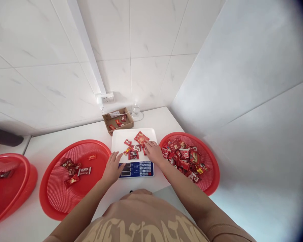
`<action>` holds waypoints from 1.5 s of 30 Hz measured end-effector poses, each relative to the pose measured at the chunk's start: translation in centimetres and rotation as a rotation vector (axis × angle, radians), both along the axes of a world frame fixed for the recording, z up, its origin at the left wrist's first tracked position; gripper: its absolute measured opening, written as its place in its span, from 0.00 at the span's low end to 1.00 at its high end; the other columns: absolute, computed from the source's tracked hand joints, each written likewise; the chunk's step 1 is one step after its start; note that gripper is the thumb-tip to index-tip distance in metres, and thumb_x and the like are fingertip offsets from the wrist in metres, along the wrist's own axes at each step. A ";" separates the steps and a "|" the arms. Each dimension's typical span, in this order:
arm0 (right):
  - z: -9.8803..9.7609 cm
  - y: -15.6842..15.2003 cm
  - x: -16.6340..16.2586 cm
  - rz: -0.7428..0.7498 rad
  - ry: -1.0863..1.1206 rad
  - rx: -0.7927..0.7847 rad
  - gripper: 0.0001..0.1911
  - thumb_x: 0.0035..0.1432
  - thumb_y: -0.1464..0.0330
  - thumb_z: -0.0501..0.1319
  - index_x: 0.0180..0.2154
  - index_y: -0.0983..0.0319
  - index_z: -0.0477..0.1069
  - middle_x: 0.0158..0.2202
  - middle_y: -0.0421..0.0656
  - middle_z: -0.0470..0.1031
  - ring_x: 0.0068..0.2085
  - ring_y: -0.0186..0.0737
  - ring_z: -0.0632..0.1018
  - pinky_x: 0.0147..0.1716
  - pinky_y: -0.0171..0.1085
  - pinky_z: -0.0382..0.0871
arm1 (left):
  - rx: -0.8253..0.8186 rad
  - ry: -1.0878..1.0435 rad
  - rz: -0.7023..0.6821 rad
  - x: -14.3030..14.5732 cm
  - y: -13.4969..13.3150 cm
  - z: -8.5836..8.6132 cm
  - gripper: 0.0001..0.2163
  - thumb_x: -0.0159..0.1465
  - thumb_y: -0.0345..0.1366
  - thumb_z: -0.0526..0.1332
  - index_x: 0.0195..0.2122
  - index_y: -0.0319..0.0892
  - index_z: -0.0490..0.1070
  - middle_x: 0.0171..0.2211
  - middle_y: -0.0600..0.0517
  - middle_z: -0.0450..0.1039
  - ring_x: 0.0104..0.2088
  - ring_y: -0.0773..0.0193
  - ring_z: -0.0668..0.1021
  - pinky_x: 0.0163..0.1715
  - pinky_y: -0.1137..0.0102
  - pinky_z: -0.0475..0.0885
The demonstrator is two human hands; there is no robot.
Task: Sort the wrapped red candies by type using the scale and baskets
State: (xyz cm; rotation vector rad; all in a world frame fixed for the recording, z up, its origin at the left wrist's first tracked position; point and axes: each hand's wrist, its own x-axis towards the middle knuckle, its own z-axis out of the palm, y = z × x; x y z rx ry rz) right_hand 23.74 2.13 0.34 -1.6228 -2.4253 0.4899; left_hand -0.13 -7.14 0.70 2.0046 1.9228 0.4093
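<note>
Glossy red foil packets (134, 148) lie scattered on the smooth white scale tray (119, 138). The right hand (154, 152) rests flat on them, fingers spread; the left hand (112, 167), open and empty, touches the tray's edge. Round red mesh baskets (53, 188) flank it.

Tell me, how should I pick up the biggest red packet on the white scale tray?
Pinch the big red packet by its far edge, coming down from above. It lies flat at the back of the scale tray, and that side looks bare, while smaller candies and the right hand crowd its near side. The left hand rests by the keypad.
</note>
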 end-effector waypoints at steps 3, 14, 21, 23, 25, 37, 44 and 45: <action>-0.2 -0.5 0.3 0.051 -0.014 -0.049 0.20 0.61 0.68 0.52 0.55 0.59 0.66 0.56 0.43 0.69 0.60 0.48 0.61 0.54 0.48 0.59 | -0.012 0.111 0.025 -1.2 -1.1 -0.7 0.22 0.62 0.40 0.54 0.57 0.40 0.63 0.60 0.39 0.60 0.63 0.46 0.58 0.59 0.52 0.58; -1.6 -4.3 6.0 -0.221 0.117 0.199 0.19 0.61 0.65 0.51 0.51 0.61 0.70 0.55 0.49 0.69 0.58 0.49 0.64 0.56 0.51 0.57 | 0.010 0.121 0.030 -1.7 -1.8 -0.7 0.17 0.63 0.39 0.53 0.52 0.45 0.68 0.60 0.44 0.63 0.63 0.47 0.59 0.59 0.48 0.58; -4.2 -7.9 7.0 -0.281 0.044 0.137 0.23 0.59 0.63 0.54 0.54 0.64 0.66 0.57 0.53 0.66 0.59 0.52 0.63 0.56 0.51 0.58 | 0.012 0.042 -0.055 3.6 6.6 0.9 0.17 0.63 0.40 0.53 0.51 0.43 0.69 0.54 0.46 0.69 0.60 0.53 0.63 0.59 0.56 0.59; -4.6 -8.3 6.9 -0.279 0.056 0.128 0.23 0.59 0.63 0.53 0.55 0.64 0.66 0.57 0.53 0.66 0.59 0.51 0.64 0.57 0.50 0.57 | 0.006 0.047 -0.080 5.0 8.8 1.1 0.16 0.62 0.40 0.54 0.50 0.42 0.70 0.52 0.45 0.71 0.59 0.53 0.65 0.59 0.57 0.59; -4.9 -8.5 6.8 -0.286 0.075 0.123 0.23 0.60 0.63 0.52 0.55 0.64 0.65 0.56 0.53 0.67 0.59 0.51 0.64 0.57 0.51 0.58 | -0.010 0.062 -0.081 5.9 10.6 1.2 0.15 0.62 0.39 0.55 0.48 0.40 0.71 0.50 0.43 0.72 0.56 0.53 0.67 0.57 0.58 0.60; -5.6 -8.5 6.9 -0.276 0.173 0.082 0.23 0.60 0.62 0.52 0.56 0.63 0.64 0.55 0.52 0.69 0.57 0.51 0.67 0.55 0.51 0.61 | -0.186 0.045 0.034 6.7 15.3 1.2 0.13 0.63 0.40 0.58 0.45 0.40 0.69 0.49 0.47 0.70 0.49 0.58 0.72 0.49 0.55 0.68; -5.7 -8.5 7.0 -0.270 0.231 0.044 0.24 0.60 0.63 0.51 0.56 0.64 0.62 0.55 0.53 0.69 0.56 0.50 0.68 0.56 0.52 0.60 | -0.203 -0.241 0.132 6.9 14.2 1.9 0.08 0.63 0.37 0.58 0.39 0.40 0.70 0.44 0.47 0.72 0.47 0.59 0.73 0.48 0.57 0.67; -5.6 -8.5 7.0 -0.282 0.247 0.045 0.24 0.60 0.63 0.52 0.56 0.64 0.63 0.55 0.53 0.68 0.57 0.50 0.67 0.56 0.52 0.60 | -0.206 -0.306 0.149 7.0 13.8 2.2 0.06 0.63 0.36 0.57 0.37 0.40 0.70 0.41 0.48 0.73 0.45 0.59 0.73 0.47 0.59 0.67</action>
